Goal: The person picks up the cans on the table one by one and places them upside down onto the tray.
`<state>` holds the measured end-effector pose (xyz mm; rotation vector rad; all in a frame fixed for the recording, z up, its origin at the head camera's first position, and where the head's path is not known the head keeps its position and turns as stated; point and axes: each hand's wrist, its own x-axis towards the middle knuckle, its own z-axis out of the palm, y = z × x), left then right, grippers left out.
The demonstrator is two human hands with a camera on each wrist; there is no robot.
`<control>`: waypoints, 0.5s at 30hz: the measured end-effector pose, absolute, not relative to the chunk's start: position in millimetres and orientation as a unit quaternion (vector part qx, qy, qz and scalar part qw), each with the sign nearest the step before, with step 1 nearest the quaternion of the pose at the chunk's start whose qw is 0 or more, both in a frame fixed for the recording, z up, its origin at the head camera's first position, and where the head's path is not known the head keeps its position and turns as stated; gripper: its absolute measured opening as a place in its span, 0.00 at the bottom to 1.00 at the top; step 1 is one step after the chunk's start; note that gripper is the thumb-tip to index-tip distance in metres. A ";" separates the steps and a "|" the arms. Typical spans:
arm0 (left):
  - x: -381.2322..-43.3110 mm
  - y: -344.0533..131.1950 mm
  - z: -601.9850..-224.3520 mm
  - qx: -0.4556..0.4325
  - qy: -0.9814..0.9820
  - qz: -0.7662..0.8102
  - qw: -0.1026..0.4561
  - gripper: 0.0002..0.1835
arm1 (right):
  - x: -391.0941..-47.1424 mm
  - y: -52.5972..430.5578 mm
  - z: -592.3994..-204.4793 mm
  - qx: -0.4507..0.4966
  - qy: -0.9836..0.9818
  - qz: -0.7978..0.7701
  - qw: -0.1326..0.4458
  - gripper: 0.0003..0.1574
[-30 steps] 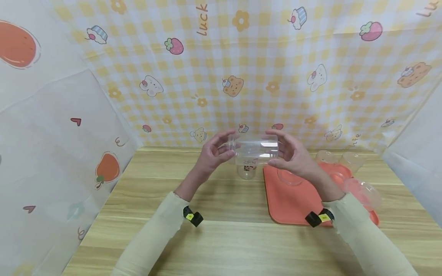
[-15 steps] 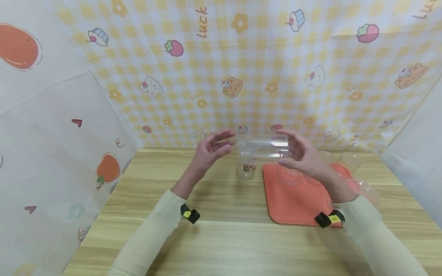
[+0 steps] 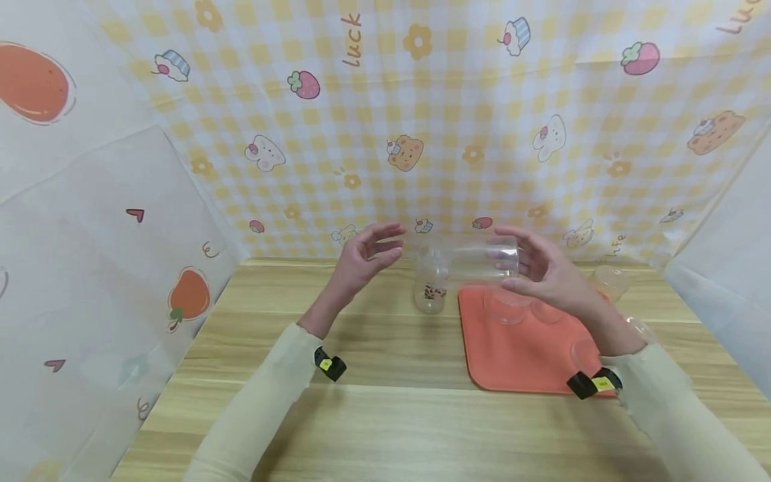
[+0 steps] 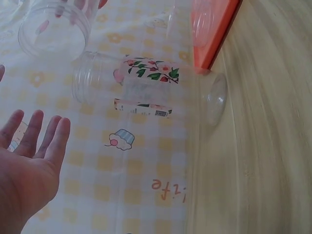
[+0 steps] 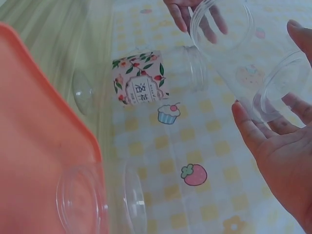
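My right hand (image 3: 545, 271) grips a clear plastic jar (image 3: 476, 258) around its base end. That jar lies sideways in the air, its threaded mouth toward the left. My left hand (image 3: 364, 254) is apart from it, fingers spread and the palm facing the mouth; nothing is in it. In the right wrist view the thumb and fingers (image 5: 246, 122) curl around the bottom of the held jar (image 5: 253, 73). Upright on the table, behind and below the mouth, stands a second clear jar (image 3: 430, 294) with a floral pink label (image 5: 139, 80). The held jar overlaps its top in the head view.
A coral tray (image 3: 506, 365) lies on the wooden table (image 3: 385, 428) at the right. Clear round plastic pieces (image 3: 506, 308) rest on it, and another clear container (image 3: 611, 281) stands near its back right corner. A patterned cloth (image 3: 385, 100) hangs behind the table.
My left hand has let go of the jar's mouth end and drawn slightly left. My right hand has carried the jar to the right. The labelled jar stays in place.
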<state>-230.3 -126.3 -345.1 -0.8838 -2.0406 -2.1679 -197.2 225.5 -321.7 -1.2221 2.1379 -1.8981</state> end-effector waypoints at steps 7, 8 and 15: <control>-233.4 -125.6 -343.6 -0.268 -0.678 -0.684 0.010 0.27 | -193.4 234.3 -319.7 -0.395 0.686 -0.610 0.035 0.49; -233.9 -125.3 -343.2 -0.267 -0.681 -0.682 0.008 0.27 | -192.9 235.5 -319.5 -0.395 0.686 -0.609 0.039 0.49; -239.5 -123.2 -340.5 -0.278 -0.698 -0.660 0.003 0.29 | -190.5 244.9 -317.3 -0.392 0.697 -0.599 0.047 0.48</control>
